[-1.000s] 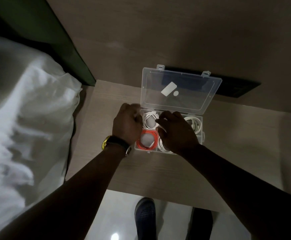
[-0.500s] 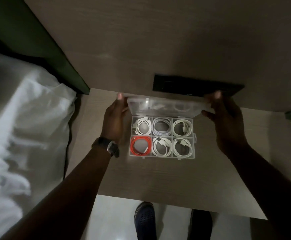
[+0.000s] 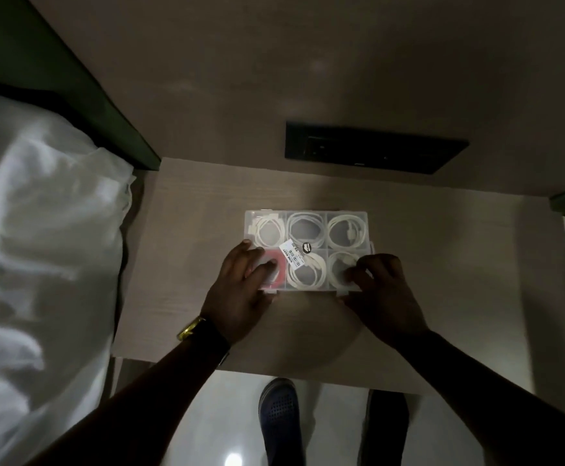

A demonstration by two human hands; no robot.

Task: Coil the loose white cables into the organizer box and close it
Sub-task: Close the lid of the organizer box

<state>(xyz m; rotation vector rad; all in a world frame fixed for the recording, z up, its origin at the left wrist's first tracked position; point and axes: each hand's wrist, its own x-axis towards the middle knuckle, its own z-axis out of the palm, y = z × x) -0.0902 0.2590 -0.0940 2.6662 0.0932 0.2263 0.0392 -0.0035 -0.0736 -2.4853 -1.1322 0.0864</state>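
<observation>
The organizer box (image 3: 308, 252) lay on the table (image 3: 442, 280), lid down over five coiled white cables (image 3: 345, 231) and a red one (image 3: 276, 264); left hand (image 3: 240, 290) and right hand (image 3: 383, 290) pressed flat on its near corners, gripping nothing

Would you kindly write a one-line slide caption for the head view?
Both hands, left hand and right hand, press the lid down on a clear organizer box of coiled cables on a wooden bedside table.

Red cable (image 3: 276, 260) partly under left hand (image 3: 240, 290), perhaps coiled.
</observation>
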